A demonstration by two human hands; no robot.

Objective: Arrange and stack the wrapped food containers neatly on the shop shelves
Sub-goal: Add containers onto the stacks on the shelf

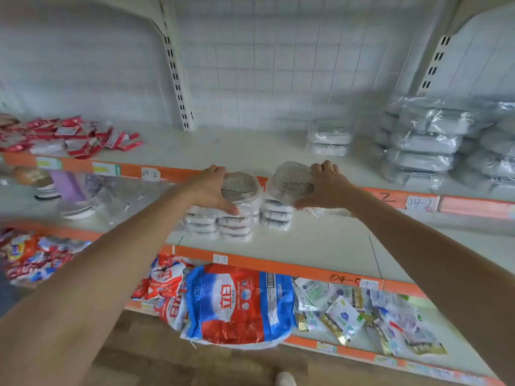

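Shop shelves (278, 151) | left hand (211, 190) fingers grip wrapped container (239, 186) | right hand (326, 185) fingers grip second container (291, 179)

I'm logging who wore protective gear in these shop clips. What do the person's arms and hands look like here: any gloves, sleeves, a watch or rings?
Both forearms are bare up to the frame edge, with no sleeves in view. The left hand and right hand wear no gloves, and no watch, bracelet or ring shows on either. The picture is somewhat blurred, so a thin ring could escape notice.

Detergent bag (239, 303), red sachets (75, 137)
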